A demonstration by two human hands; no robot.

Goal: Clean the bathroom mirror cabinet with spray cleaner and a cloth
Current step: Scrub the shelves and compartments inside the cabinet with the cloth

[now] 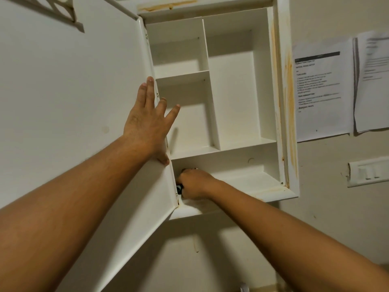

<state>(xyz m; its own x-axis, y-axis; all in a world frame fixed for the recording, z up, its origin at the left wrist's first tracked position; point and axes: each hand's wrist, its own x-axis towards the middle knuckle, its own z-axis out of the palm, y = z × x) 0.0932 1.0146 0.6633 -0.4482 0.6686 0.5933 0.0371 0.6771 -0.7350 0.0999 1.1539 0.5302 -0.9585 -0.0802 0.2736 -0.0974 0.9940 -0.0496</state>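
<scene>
The wall-hung mirror cabinet (pixel 231 91) is open, its door (pixel 84 123) braced by the flat left hand (pixel 147 123). A small dark object (pixel 179 189) is gripped by the right hand (pixel 194 184) in the bottom compartment's left corner. Interior cleaning seems under way; steady corner pressure is needed next.

The only writing stands on two printed sheets on the wall (pixel 324 197), at three o'clock from the cabinet (pixel 284 60). The nearer sheet (pixel 322 91) has a black bar across its top whose lettering is too small to read; below it, bold headings look like "INITIAL SCENE SETUP", "TASK GOAL", "TASK DESCRIPTION" and, lowest, "REQUIRED PROPS", while the numbered lines between them are too blurred to make out. The second sheet (pixel 372 81), at three o'clock from the first, carries print that cannot be read
</scene>
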